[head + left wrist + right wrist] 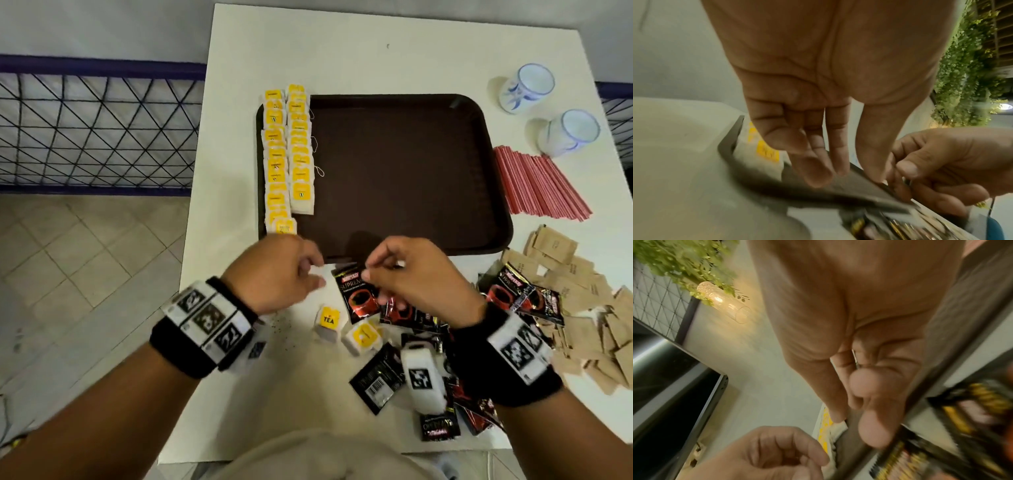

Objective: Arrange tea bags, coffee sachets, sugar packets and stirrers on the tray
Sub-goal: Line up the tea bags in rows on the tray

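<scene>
Tea bags fill two rows at the tray's left edge. My left hand hangs relaxed, holding nothing. My right hand seems to pinch a string; its grip is unclear. Next, the loose tea bag on the near tabletop should join the rows.

I read this as a café terrace. White table, two cups at 2 o'clock. Wire-mesh railing at 10 o'clock, leafy hedge beyond.
</scene>
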{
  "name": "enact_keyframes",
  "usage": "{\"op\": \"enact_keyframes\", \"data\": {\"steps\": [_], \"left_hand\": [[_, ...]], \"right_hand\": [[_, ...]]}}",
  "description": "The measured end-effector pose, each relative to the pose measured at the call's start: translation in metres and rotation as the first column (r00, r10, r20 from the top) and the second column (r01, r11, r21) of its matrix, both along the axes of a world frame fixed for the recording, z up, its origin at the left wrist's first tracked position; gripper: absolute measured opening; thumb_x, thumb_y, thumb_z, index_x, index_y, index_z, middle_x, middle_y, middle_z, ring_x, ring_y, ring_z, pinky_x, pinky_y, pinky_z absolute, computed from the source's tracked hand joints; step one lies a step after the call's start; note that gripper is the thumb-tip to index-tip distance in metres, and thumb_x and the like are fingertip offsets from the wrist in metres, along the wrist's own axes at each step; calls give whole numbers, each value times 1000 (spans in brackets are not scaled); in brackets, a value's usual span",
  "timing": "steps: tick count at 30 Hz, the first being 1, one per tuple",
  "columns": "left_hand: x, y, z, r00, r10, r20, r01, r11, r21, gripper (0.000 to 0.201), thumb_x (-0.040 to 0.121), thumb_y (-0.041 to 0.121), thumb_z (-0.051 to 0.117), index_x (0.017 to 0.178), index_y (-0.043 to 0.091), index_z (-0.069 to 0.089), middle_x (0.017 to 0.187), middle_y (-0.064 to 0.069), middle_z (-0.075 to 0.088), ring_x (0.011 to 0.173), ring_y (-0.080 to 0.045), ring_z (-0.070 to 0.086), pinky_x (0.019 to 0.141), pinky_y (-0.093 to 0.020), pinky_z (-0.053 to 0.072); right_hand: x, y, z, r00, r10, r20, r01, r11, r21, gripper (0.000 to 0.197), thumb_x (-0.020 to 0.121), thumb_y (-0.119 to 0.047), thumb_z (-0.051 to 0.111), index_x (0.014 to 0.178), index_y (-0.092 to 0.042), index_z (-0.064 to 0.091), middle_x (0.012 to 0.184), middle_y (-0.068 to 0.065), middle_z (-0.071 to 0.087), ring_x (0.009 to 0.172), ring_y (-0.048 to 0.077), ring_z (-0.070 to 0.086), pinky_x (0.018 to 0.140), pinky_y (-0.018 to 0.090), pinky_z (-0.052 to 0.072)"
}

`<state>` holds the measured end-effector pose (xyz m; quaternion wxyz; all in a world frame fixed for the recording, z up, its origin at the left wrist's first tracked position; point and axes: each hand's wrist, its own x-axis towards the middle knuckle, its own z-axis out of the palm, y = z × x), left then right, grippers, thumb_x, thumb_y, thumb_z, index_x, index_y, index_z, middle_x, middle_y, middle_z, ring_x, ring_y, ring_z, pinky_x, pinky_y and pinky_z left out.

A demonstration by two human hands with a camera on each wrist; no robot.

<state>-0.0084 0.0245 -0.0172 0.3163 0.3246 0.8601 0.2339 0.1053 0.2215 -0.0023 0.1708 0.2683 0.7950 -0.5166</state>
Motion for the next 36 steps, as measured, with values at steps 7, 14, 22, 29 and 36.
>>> {"op": "enact_keyframes", "data": {"steps": [7, 14, 22, 29, 36], "left_hand": [[53, -7, -19, 988, -136, 70, 146, 973, -176, 64, 70, 51, 77, 127, 38, 52, 118, 14, 46, 102, -11, 56, 86, -34, 50], [72, -4, -29, 992, -122, -8, 119, 977, -178, 58, 77, 42, 73, 129, 30, 50, 121, 6, 43, 109, -20, 54, 82, -37, 50], [77, 4, -32, 989, -145, 12, 145, 975, -167, 54, 83, 22, 66, 132, 29, 44, 123, 2, 48, 102, -26, 59, 78, -36, 50], [76, 8, -33, 985, -173, -4, 171, 977, -127, 52, 76, 43, 72, 121, 35, 48, 114, 7, 48, 96, -21, 59, 75, -35, 51], [72, 10, -37, 987, -160, -14, 157, 979, -133, 38, 72, 29, 77, 100, 27, 51, 105, 5, 42, 86, -22, 54, 69, -38, 48]], "right_hand": [[59, -12, -17, 990, 92, 105, -103, 990, 100, 18, 81, -27, 82, 87, -21, 65, 77, 5, 72, 56, 20, 70, 45, 21, 49], [64, -27, -26, 970, 215, 115, -239, 933, 269, 30, 73, -39, 83, 92, -24, 64, 77, -10, 62, 69, 3, 61, 62, 24, 53], [62, -33, -34, 959, 268, 96, -285, 902, 325, 15, 84, -30, 73, 84, -22, 60, 73, -6, 59, 63, 11, 57, 55, 29, 44], [56, -27, -28, 966, 252, 52, -257, 940, 224, 13, 88, -30, 70, 83, -23, 61, 71, -1, 63, 56, 11, 53, 49, 24, 38], [51, -25, -25, 978, 209, 14, -209, 967, 146, 17, 85, -31, 72, 77, -24, 59, 72, 1, 65, 64, 19, 63, 61, 36, 51]]}}
